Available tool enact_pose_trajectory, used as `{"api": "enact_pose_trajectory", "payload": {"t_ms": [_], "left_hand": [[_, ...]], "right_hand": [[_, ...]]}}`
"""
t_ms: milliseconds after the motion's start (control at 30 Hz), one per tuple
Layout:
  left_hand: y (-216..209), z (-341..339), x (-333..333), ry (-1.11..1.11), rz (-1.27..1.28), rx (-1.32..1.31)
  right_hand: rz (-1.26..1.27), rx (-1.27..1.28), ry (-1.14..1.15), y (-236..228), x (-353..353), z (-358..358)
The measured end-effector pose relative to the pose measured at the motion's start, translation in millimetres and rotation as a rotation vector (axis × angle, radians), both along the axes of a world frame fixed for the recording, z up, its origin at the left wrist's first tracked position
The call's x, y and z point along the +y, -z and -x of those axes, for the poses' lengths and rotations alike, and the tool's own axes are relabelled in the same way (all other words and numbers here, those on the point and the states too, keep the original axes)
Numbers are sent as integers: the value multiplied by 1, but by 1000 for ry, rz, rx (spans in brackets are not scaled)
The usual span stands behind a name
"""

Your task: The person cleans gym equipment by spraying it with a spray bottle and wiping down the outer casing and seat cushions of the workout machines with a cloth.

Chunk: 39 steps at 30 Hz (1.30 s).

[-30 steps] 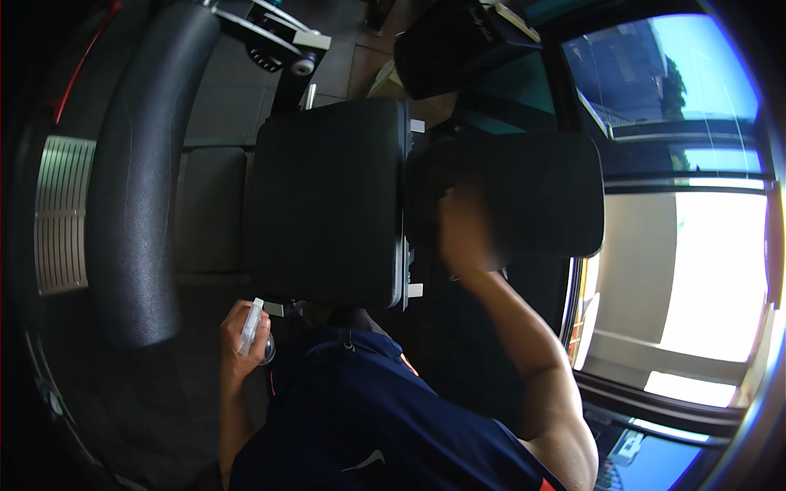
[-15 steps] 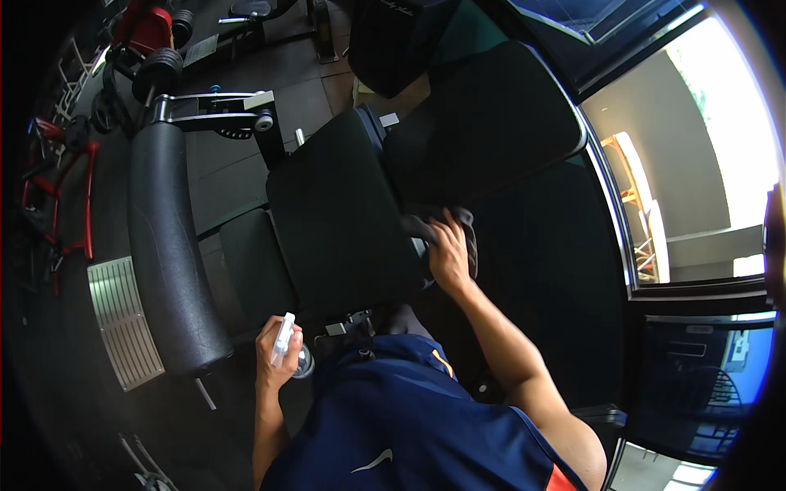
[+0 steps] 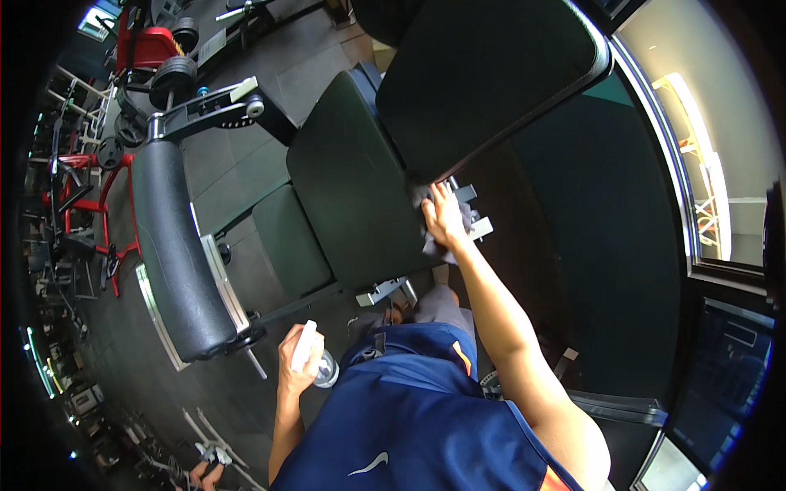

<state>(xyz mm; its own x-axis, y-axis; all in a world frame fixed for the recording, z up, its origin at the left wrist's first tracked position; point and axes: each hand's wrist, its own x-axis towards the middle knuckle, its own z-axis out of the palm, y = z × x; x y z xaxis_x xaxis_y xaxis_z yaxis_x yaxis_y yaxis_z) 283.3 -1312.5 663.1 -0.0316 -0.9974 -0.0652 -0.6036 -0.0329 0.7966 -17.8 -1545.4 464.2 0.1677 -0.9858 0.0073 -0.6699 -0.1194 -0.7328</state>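
Observation:
My left hand (image 3: 291, 364) is wrapped round a spray bottle with a white trigger head (image 3: 304, 345) and a clear body (image 3: 327, 373), held low in front of me beside the machine. With my arm reaching forward, my right hand (image 3: 444, 219) presses a bunched grey cloth (image 3: 439, 247) against the right edge of a black seat pad (image 3: 352, 180). The hand is close to the corner where this pad meets the black backrest (image 3: 491, 78). My fingers cover part of the cloth.
A black padded roller (image 3: 176, 245) on a metal arm stands to the left, past a smaller pad (image 3: 288, 237). Metal brackets (image 3: 481, 228) stick out right of the cloth. Red-framed gym equipment (image 3: 102, 196) and weight plates (image 3: 173, 78) are farther left. A window (image 3: 720, 147) lies right.
My right hand has drawn the cloth in toward the seat pad's edge, where it now bunches under the fingers. The view has shifted; the left hand still holds the spray bottle.

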Motion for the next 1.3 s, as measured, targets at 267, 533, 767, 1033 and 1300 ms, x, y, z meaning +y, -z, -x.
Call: {"api": "enact_pose_trajectory", "payload": {"t_ms": [267, 533, 767, 1033, 1300], "left_hand": [[9, 54, -5, 63, 109, -74], [8, 99, 31, -147, 138, -61], [9, 125, 96, -604, 49, 9], [8, 139, 146, -1038, -49, 27], [29, 82, 110, -827, 17, 86]], "right_hand": [[254, 361, -375, -27, 131, -1], [400, 905, -831, -44, 9, -74], [652, 941, -1074, 12, 58, -79], [701, 1029, -697, -25, -61, -126], [647, 1145, -965, -19, -32, -128]]}}
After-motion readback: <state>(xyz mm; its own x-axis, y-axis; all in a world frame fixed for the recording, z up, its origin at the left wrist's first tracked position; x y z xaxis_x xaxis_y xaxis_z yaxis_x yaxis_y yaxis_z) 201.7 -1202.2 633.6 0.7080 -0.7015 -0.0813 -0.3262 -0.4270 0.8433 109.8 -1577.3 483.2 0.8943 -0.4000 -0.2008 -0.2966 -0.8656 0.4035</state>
